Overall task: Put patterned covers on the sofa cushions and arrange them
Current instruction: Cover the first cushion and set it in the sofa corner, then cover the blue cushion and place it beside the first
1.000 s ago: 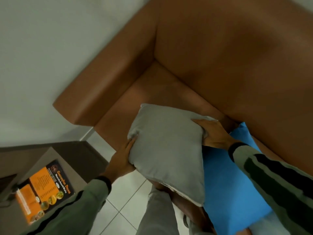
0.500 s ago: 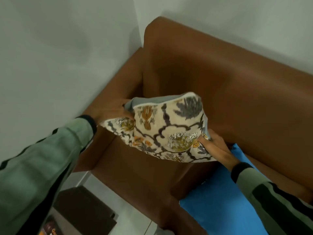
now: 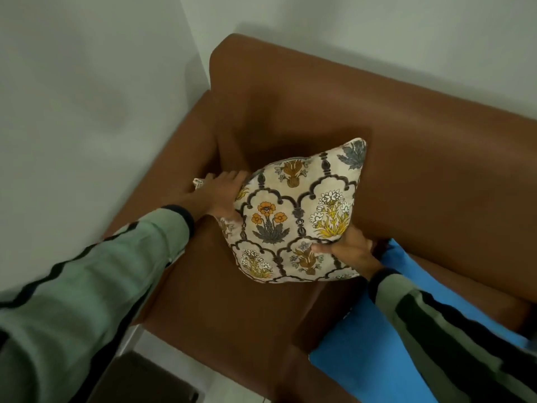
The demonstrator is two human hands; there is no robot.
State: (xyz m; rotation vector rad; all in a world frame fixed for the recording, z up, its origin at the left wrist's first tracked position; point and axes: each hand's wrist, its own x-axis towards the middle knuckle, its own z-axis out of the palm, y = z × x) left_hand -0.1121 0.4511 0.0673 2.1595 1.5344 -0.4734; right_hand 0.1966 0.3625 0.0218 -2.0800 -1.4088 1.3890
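Head cam: a patterned cushion (image 3: 296,216), cream fabric w/ dark scalloped arches and orange, yellow & white flowers, stands tilted in the corner of a smooth brown sofa (image 3: 406,158), against its backrest. Left hand (image 3: 220,196) lies flat on the cushion's left edge, fingers spread; right hand (image 3: 348,251) grips its lower right edge. Blue cushion (image 3: 363,344) lies right of it on the seat.
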